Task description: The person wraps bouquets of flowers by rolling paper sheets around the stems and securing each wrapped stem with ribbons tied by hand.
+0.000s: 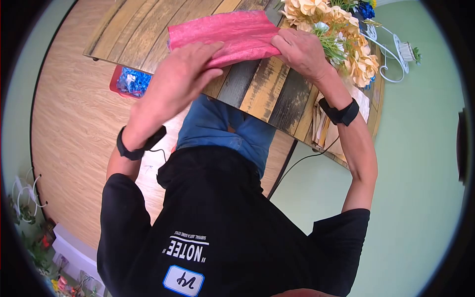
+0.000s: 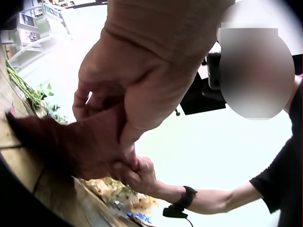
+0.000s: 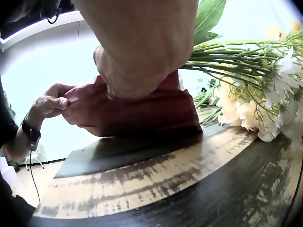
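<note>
A pink, crinkled sheet [image 1: 222,30], looking like wrapping paper, is folded lengthwise into a band above the wooden table [image 1: 264,91]. At its left end my left hand [image 1: 179,72] grips the near edge, fingers over the top and thumb on the near side. The left wrist view shows the sheet [image 2: 90,144] between that thumb and the fingers. My right hand [image 1: 303,53] pinches the right end with fingers curled. Seen from the right wrist, the sheet [image 3: 151,116] hangs low over the planks, partly hidden behind the right hand.
Peach and white flowers [image 1: 363,62] with long green stems lie right of the right hand. A stack of papers [image 1: 324,119] sits at the table's right end. Below the left edge is a red bin [image 1: 115,84] holding blue material. A white curled metal stand [image 1: 396,59] is beyond the flowers.
</note>
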{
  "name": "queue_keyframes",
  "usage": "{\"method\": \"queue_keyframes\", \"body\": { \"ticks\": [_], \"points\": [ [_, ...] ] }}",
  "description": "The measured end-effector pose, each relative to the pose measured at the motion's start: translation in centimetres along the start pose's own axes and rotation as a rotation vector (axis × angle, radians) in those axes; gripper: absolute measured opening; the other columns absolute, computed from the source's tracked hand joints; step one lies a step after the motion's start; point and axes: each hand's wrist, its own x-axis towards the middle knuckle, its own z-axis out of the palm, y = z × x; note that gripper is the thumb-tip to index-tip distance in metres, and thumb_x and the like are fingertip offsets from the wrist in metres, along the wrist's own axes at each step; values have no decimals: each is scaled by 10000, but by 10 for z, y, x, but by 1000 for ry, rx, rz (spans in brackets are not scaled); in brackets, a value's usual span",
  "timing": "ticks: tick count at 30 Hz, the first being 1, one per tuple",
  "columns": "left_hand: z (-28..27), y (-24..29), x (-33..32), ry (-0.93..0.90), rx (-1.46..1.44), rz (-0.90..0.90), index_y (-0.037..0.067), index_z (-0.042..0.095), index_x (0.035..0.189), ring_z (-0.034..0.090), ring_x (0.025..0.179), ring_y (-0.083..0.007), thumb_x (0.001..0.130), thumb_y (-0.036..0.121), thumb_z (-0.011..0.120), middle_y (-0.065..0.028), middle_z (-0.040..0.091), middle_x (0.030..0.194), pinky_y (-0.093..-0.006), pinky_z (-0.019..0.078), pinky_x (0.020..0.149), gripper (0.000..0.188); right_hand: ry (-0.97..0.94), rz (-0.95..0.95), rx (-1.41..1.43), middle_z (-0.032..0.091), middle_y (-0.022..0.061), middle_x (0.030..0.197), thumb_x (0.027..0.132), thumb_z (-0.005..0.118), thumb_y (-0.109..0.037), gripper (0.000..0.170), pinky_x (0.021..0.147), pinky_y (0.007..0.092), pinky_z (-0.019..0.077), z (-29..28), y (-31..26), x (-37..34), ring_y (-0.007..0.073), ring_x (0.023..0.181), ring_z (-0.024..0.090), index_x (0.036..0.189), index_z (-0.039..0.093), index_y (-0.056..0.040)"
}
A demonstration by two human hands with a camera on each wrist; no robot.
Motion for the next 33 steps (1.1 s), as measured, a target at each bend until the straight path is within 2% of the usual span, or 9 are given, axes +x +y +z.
{"method": "queue_keyframes", "body": {
  "ticks": [1, 6, 8, 22, 25, 26, 28, 29, 33],
  "points": [
    [-13, -5, 2, -73, -93, -74, 36, 571, 1354, 636, 1054, -340, 886, 201, 745, -168, 667, 1129, -411, 492, 949, 526, -6, 20, 4, 499, 32, 747, 791, 688, -216, 200, 574, 351, 500, -5, 2, 3, 203, 694, 612, 874, 528, -130],
    [-55, -24, 1, -134, -393, -122, 19, 564, 1385, 640, 998, -197, 923, 246, 731, -109, 695, 1103, -338, 487, 945, 541, 1, 69, 24, 521, 43, 775, 804, 724, -260, 270, 567, 363, 502, -24, 7, 15, 225, 706, 632, 915, 522, -119],
    [-54, -21, -1, -26, -890, -319, -5, 562, 1384, 608, 997, -140, 938, 242, 726, -75, 683, 1045, -311, 481, 943, 535, -49, 91, 0, 525, 45, 783, 816, 726, -286, 290, 562, 360, 503, -32, 8, 13, 230, 705, 636, 923, 520, -114],
    [-39, -14, 13, 67, -991, -546, -33, 651, 1235, 597, 820, -71, 999, 152, 623, -8, 683, 898, -237, 485, 813, 301, -85, 89, -61, 523, 50, 732, 855, 625, -213, 135, 530, 368, 492, -49, 7, 10, 220, 680, 633, 873, 538, -111],
    [-46, -1, 18, 177, -385, -453, -36, 648, 1207, 592, 806, -137, 930, 77, 663, -47, 644, 889, -301, 471, 750, 299, -116, 103, -41, 544, 58, 742, 869, 625, -229, 151, 532, 380, 492, -50, 8, 8, 238, 690, 642, 886, 538, -106],
    [-47, 4, 21, 179, -382, -451, -36, 648, 1207, 592, 806, -137, 930, 77, 663, -47, 644, 889, -301, 471, 750, 299, -139, 117, -21, 556, 63, 750, 877, 632, -242, 171, 534, 388, 494, -50, 9, 8, 250, 696, 647, 896, 536, -103],
    [-42, 16, 26, 528, 287, 123, -7, 629, 1214, 617, 893, -254, 840, 11, 686, -116, 637, 989, -363, 478, 782, 379, -172, 143, 0, 568, 66, 763, 887, 640, -261, 197, 538, 397, 495, -51, 10, 11, 260, 704, 653, 906, 531, -99],
    [-36, 28, 29, 494, 305, 214, 2, 603, 1219, 601, 965, -335, 756, -9, 705, -152, 616, 1082, -421, 472, 807, 474, -209, 170, 20, 581, 69, 776, 897, 648, -280, 223, 543, 406, 496, -53, 9, 12, 270, 711, 659, 916, 526, -95],
    [6, 32, 48, 390, 419, 276, 14, 582, 1299, 605, 981, -291, 810, 82, 737, -124, 612, 1089, -413, 470, 848, 517, -263, 202, 16, 601, 73, 771, 911, 658, -319, 263, 553, 417, 501, -61, 11, 20, 282, 698, 661, 928, 521, -95]
  ]
}}
